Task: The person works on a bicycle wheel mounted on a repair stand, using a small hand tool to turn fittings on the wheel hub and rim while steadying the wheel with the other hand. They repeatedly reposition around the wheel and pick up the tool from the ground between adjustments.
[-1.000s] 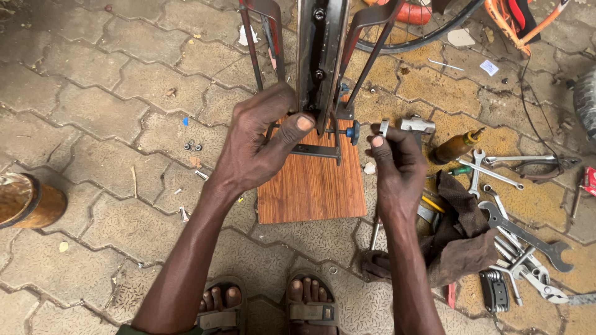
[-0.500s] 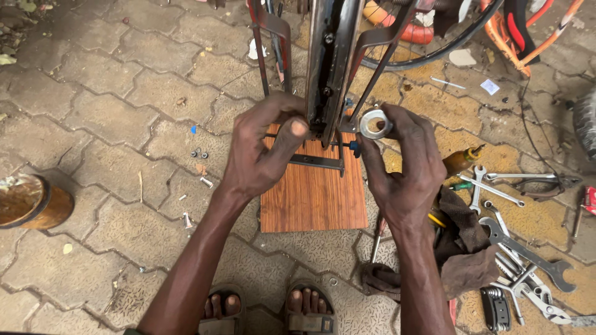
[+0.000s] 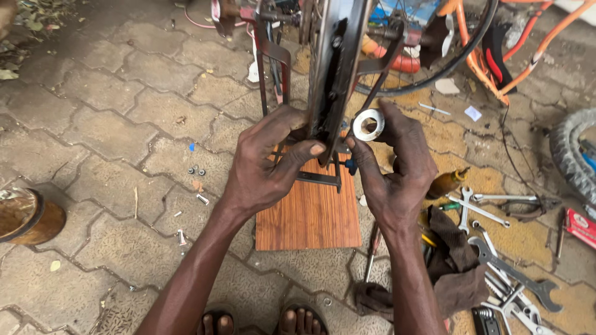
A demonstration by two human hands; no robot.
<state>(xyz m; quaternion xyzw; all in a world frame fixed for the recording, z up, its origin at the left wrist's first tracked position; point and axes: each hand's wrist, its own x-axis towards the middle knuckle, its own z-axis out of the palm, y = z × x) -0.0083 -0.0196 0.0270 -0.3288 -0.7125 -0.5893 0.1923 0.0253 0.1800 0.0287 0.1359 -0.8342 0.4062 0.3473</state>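
Paving stones [image 3: 112,124] lie under a wooden board [image 3: 310,217], the landmark. Above its far edge your left hand [image 3: 267,164] is clamped on the upright wheel [image 3: 332,68]. Just right of the wheel, your right hand [image 3: 394,167] pinches a white ring [image 3: 369,125] between thumb and fingers. Wrenches [image 3: 509,273] lie well right of the board, a rusty tin [image 3: 28,217] well left.

The ring [image 3: 368,124] is bright, smooth metal; the rim [image 3: 335,68] is duller metal, worn and greasy. The board [image 3: 308,214] shows a striped wood grain with a slight sheen. The spanners [image 3: 509,279] are polished steel, the rag [image 3: 456,260] dark, grimy cloth, the paving [image 3: 93,124] rough matt stone
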